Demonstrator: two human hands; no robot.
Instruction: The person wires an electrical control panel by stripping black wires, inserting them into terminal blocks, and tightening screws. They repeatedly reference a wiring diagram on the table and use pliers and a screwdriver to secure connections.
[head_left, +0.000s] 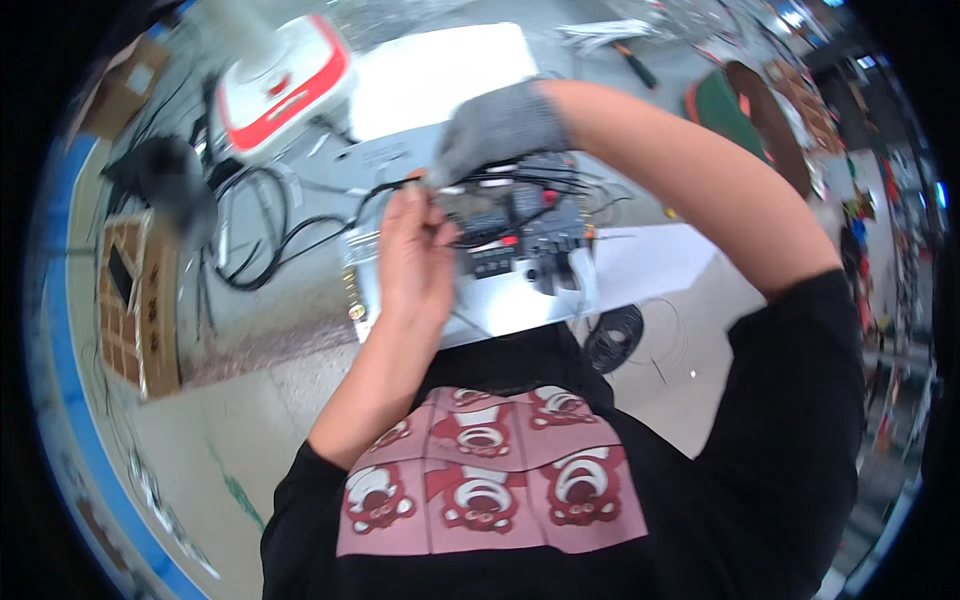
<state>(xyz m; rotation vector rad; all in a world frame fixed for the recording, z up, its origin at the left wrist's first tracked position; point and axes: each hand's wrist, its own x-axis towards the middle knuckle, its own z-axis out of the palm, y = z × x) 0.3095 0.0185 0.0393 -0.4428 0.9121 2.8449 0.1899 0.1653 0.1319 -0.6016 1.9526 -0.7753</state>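
A light metal panel (385, 160) lies on the bench in front of me, bearing electrical components (495, 255) and wiring. Over its left part my bare left hand (415, 255) is closed, its fingertips pinching a black cable (375, 192). My right hand (500, 128), in a grey knitted glove, reaches in from above with its fingers closed at the same spot on the cable. The right fingertips are blurred, and the cable's end is hidden between the hands. More black wires (535, 175) run across the components under my right wrist.
A white and red device base (285, 90) stands at the far left, with a white sheet (440, 70) beside it. Black cable loops (245, 275) and a divided cardboard box (140, 310) are on the left. A dark-handled tool (637, 67) lies far right; a black coil (613, 338) is nearer.
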